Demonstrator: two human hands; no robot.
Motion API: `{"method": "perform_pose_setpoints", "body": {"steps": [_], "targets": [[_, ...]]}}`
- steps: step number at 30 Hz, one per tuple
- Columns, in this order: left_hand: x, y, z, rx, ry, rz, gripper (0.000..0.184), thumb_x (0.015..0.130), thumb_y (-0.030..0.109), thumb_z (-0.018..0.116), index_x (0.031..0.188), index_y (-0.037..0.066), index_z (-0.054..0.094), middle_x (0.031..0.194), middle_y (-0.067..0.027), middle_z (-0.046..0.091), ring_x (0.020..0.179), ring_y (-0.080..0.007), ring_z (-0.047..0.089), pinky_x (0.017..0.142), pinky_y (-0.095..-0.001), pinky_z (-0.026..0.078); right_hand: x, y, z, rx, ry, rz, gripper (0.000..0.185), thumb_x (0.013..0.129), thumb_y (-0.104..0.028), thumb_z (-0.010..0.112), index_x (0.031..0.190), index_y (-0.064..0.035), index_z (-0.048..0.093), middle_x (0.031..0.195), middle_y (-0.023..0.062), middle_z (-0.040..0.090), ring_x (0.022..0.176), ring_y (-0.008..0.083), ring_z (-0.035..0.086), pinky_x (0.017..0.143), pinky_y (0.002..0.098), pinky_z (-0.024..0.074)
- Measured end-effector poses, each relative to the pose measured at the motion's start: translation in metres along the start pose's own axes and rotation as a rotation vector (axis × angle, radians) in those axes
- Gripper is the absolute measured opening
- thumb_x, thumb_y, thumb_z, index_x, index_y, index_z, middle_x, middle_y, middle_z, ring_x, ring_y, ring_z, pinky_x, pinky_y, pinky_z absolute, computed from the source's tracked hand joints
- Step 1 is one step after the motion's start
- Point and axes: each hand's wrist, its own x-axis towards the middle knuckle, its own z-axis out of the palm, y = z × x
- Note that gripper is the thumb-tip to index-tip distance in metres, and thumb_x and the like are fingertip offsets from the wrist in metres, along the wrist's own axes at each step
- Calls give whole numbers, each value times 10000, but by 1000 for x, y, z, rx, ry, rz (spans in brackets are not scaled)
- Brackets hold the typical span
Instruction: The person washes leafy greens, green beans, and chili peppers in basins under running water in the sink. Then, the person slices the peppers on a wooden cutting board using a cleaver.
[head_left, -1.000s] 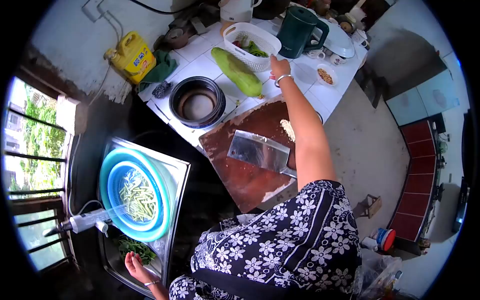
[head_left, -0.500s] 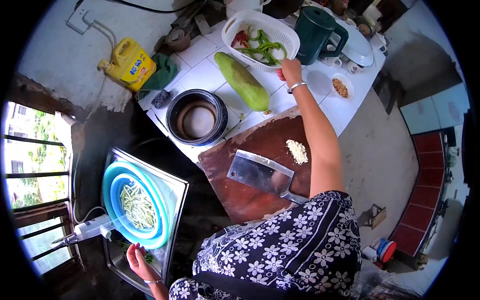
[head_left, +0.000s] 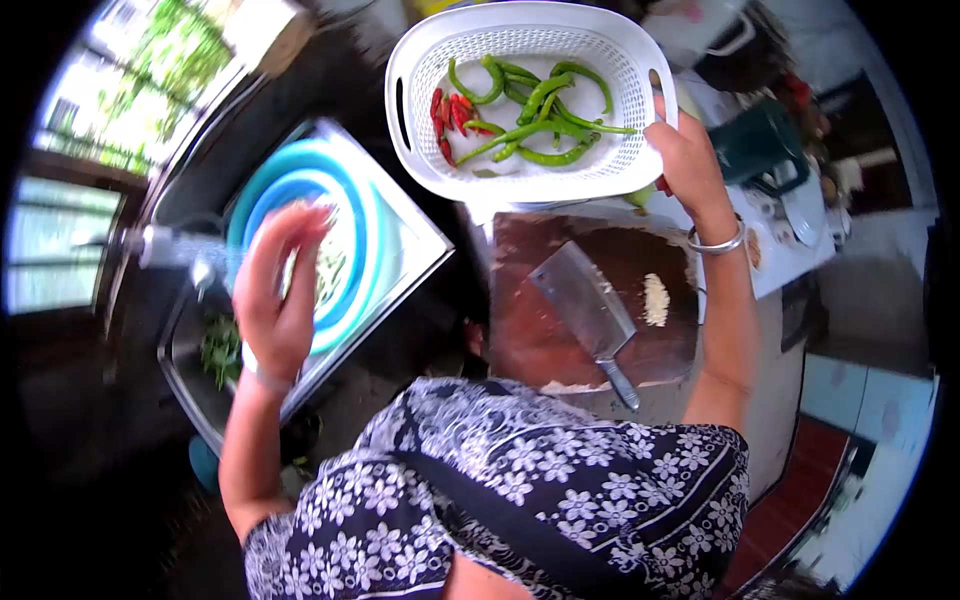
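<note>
My right hand is closed on the right handle of a white plastic basket, lifted off the tiled counter. Long green peppers and small red chilies lie inside it. My left hand, slightly blurred, is raised in front of a blue basin; its thumb stands apart from the bent fingers and nothing shows between them. Partly hidden behind that hand are cut green pieces in the basin.
Water runs from a tap toward the basin on the sink. A cleaver and chopped white bits rest on a brown board. A dark green kettle stands on the counter, right of the basket.
My right hand has lifted the basket off the counter and brought it left, closer to the sink. My left hand has risen from the sink's edge to the basin. The view has turned.
</note>
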Motion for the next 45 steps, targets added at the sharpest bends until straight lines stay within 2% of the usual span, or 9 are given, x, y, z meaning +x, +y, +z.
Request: {"method": "perform_pose_setpoints", "body": {"steps": [3, 7, 11, 19, 26, 31, 37, 43, 45], "targets": [[20, -16, 9, 373, -232, 353, 200, 853, -35, 532, 1035, -17, 613, 1003, -155, 627, 935, -282, 628, 818, -337, 485, -14, 21, 55, -140, -83, -273, 298, 817, -155, 425, 952, 46, 598, 757, 196, 627, 628, 256, 602, 607, 375, 470], [52, -60, 50, 504, -643, 264, 129, 830, 69, 577, 933, 13, 631, 913, -144, 621, 900, -319, 609, 794, -381, 483, -2, -9, 80, -37, -202, -68, 297, 811, -164, 430, 944, 54, 582, 806, 220, 639, 714, 338, 619, 688, 405, 482], [24, -115, 44, 944, -867, 306, 156, 796, 82, 613, 947, 46, 637, 973, -138, 604, 953, -300, 598, 842, -377, 484, -23, -7, 139, -120, -148, -224, 318, 797, -178, 437, 994, 29, 578, 890, 277, 610, 838, 439, 586, 750, 457, 469], [27, -117, 49, 1111, -873, 204, 398, 696, 267, 749, 1028, 83, 631, 1000, -155, 593, 989, -310, 569, 863, -395, 473, 6, 0, 159, -122, -166, -317, 301, 783, -198, 431, 930, 24, 570, 888, 288, 596, 853, 453, 573, 754, 483, 456], [3, -129, 60, 1139, -1148, 115, 297, 767, 325, 646, 932, 82, 695, 977, -161, 622, 993, -298, 570, 859, -389, 466, 19, 12, 174, -196, -204, -339, 290, 789, -208, 450, 946, -1, 579, 897, 275, 609, 868, 453, 577, 766, 498, 459], [-23, -157, 44, 1097, -1095, 103, 304, 799, 324, 596, 956, 82, 693, 994, -174, 619, 1012, -316, 560, 877, -382, 459, 5, 8, 203, -296, -217, -361, 295, 783, -204, 453, 942, 8, 581, 899, 274, 615, 861, 456, 580, 769, 514, 461], [-19, -156, 49, 1058, -1094, 65, 291, 800, 294, 608, 956, 58, 675, 997, -203, 597, 971, -343, 572, 872, -394, 461, 15, 27, 199, -551, -217, -715, 288, 781, -191, 448, 920, 28, 573, 897, 264, 601, 804, 442, 591, 734, 497, 475], [-13, -155, 55, 463, -771, 60, 388, 770, 128, 659, 1131, 55, 537, 933, -216, 570, 919, -372, 581, 825, -416, 471, 12, 25, 193, -335, -279, -466, 300, 781, -194, 449, 922, 43, 565, 915, 267, 599, 839, 430, 594, 743, 479, 477], [-4, -138, 57, 549, -653, 92, 437, 772, 184, 690, 1161, 86, 517, 1003, -207, 548, 892, -352, 589, 803, -412, 475, 8, 12, 194, -271, -313, -396, 308, 781, -197, 448, 934, 45, 562, 920, 273, 596, 858, 434, 588, 757, 481, 472]]}}
